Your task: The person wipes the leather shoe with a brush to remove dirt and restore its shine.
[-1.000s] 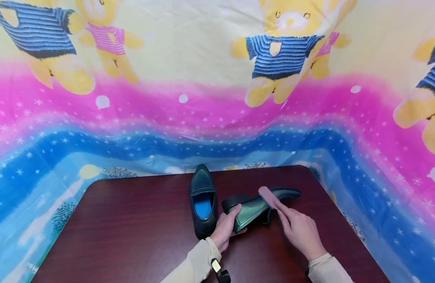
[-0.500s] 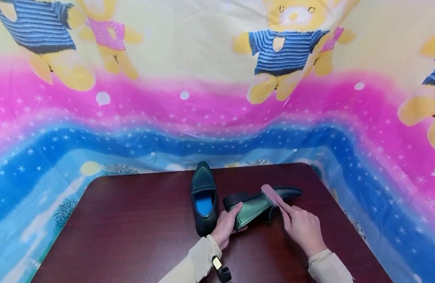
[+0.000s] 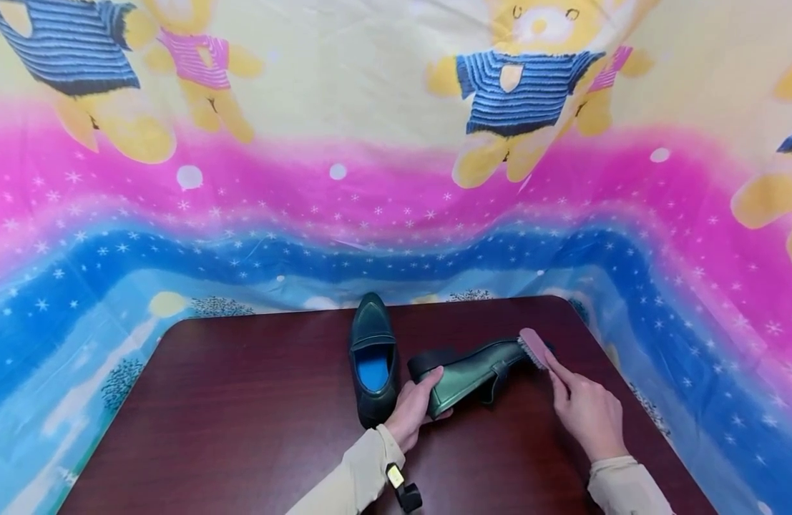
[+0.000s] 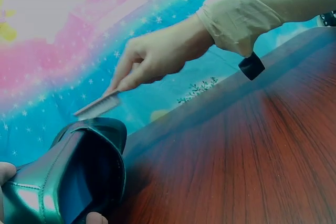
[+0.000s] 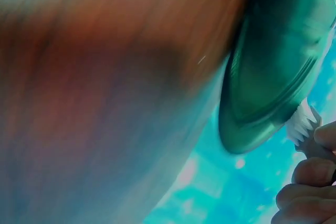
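Beyond the fingers of the left hand (image 3: pixel 407 416) and the right hand (image 3: pixel 589 420) hangs a cloth (image 3: pixel 344 64) printed with bears, snowflakes and bands of pink and blue. Beneath all the fingers spreads a dark red-brown desk (image 3: pixel 260 386) with rounded far corners. Just left of the left fingers stands a dark green upright shoe (image 3: pixel 372 322), toe toward the cloth, blue inside. From the left fingers toward the right ones runs a second shoe (image 3: pixel 460 383), green too, tipped on its side; the left fingers are clamped on its heel end, with the thumb on top. Ahead of the right fingers, which pinch its handle, is a pink brush (image 3: pixel 532 345), its pale bristles at the toe end of that tipped shoe. Behind the left fingers, at the wrist, sits a small black gadget (image 3: pixel 407 496).
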Demonstrator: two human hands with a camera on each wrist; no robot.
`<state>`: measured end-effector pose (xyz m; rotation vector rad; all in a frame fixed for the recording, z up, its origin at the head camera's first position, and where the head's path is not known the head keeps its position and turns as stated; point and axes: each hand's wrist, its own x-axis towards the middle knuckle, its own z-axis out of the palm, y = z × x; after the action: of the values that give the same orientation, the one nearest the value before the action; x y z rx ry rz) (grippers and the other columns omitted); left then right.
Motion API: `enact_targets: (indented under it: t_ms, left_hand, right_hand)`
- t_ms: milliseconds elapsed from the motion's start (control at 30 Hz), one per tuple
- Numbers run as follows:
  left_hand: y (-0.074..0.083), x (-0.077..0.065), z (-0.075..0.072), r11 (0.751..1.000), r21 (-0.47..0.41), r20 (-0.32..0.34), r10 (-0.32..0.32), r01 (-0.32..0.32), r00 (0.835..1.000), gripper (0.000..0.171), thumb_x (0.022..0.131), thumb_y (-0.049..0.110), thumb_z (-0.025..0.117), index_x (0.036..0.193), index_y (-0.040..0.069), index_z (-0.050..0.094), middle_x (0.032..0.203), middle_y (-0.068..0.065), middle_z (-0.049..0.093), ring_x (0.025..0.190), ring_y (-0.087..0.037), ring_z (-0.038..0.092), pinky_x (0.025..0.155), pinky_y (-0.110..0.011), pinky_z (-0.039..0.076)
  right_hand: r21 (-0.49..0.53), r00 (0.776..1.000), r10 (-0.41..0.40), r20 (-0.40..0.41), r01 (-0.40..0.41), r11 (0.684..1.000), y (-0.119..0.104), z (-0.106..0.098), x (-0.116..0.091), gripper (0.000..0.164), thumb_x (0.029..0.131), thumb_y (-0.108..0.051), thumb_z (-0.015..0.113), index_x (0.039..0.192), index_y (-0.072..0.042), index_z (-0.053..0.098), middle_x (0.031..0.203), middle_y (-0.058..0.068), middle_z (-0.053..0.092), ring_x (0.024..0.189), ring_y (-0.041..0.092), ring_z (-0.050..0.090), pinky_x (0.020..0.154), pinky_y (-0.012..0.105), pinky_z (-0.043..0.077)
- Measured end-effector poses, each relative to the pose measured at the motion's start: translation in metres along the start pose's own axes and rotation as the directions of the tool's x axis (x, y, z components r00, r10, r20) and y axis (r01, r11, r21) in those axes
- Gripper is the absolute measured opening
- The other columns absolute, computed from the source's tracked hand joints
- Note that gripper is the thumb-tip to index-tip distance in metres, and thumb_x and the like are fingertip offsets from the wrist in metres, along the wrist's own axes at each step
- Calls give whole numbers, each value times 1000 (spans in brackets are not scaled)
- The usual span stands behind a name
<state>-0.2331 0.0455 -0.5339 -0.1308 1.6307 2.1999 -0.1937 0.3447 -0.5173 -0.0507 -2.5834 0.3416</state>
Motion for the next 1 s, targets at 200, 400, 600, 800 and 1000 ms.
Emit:
enact_targets:
  t_ms: [200, 400, 600, 800, 1000]
  left_hand:
    - [1, 1, 1, 1000, -7, -3, 0, 0, 1000, 69, 96, 50, 69, 134, -3, 47, 115, -16, 66, 88, -19, 73, 83, -42, 64]
    - [0, 2, 0, 1000, -12, -3, -5, 4, 1000, 70, 97, 50, 68, 136, -3, 45, 117, -16, 65, 92, -20, 71, 84, -44, 63]
    - [-2, 2, 0, 1000, -4, -3, 5, -5, 1000, 70, 97, 50, 67, 137, -3, 45, 118, -16, 65, 92, -19, 71, 84, -46, 63]
    - [-1, 2, 0, 1000, -10, 5, 1, -1, 1000, 71, 97, 50, 67, 138, -3, 45, 119, -17, 65, 93, -19, 71, 85, -45, 63]
    - [-3, 3, 0, 1000, -7, -6, -1, 1, 1000, 72, 97, 50, 67, 135, -5, 43, 117, -19, 64, 89, -19, 71, 81, -43, 64]
  right_hand:
    - [6, 995, 70, 69, -70, 998, 19, -4, -2, 45, 102, -21, 62, 147, -24, 60, 50, -1, 43, 45, 19, 39, 44, 33, 27]
    - [120, 998, 43, 55, -50, 992, 12, -1, -3, 47, 105, -19, 59, 152, -22, 54, 94, 24, 75, 75, 44, 68, 54, 50, 48]
    - [186, 996, -88, -4, 87, 979, -16, 3, -5, 46, 104, -16, 63, 148, -25, 58, 124, 21, 72, 84, 42, 72, 64, 59, 53]
    - [157, 966, -256, -36, 259, 953, -48, 4, -5, 44, 95, -12, 73, 138, -25, 69, 96, 3, 78, 55, 11, 55, 51, 33, 43]
    - [139, 947, -320, -18, 320, 937, -64, 6, -6, 44, 92, -15, 76, 133, -28, 72, 71, -12, 61, 52, -1, 33, 50, 23, 31]
